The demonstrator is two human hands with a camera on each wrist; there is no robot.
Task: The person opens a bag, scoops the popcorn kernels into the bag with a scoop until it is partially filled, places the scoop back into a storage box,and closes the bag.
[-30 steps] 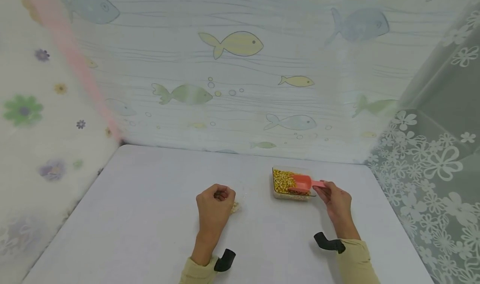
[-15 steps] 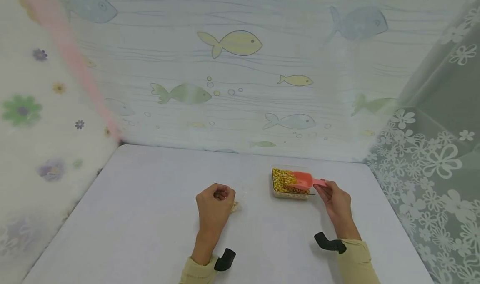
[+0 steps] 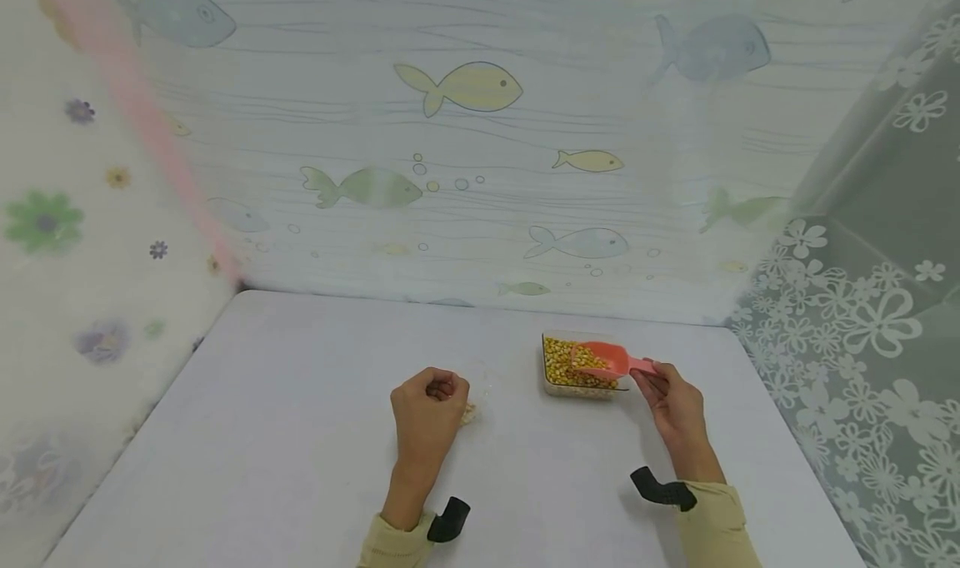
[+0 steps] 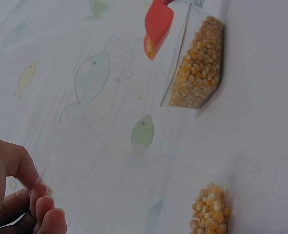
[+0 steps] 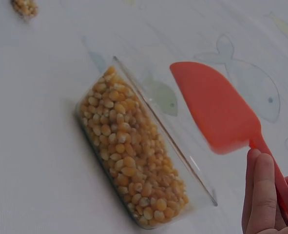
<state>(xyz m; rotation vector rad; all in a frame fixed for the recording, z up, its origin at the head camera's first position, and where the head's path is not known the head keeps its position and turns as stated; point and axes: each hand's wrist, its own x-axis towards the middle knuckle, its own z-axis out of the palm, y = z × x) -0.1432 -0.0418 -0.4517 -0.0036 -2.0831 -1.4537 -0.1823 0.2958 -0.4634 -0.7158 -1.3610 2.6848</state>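
Observation:
My right hand [image 3: 675, 406] grips the handle of a coral-red scoop [image 3: 617, 360] with kernels in its bowl. In both wrist views the scoop hangs above the rim of a clear rectangular container [image 4: 176, 73], apart from the corn kernels [image 5: 129, 151] inside. To the left, my left hand [image 3: 427, 414] pinches the top of a thin clear plastic bag [image 4: 119, 180] between thumb and fingers. A small heap of corn kernels [image 4: 210, 212] lies at the bag's bottom; the head view shows it partly hidden behind the left hand.
Everything stands on a white tabletop [image 3: 300, 435], whose back edge meets a fish-printed curtain [image 3: 465, 218]. A flower-patterned sheet [image 3: 97, 218] hangs at the left, and a grey sheer curtain with white flowers [image 3: 877, 326] at the right.
The scoop has come up out of the corn and tipped level, now bearing kernels; the right hand has shifted only slightly. My left hand and the bag have stayed almost still.

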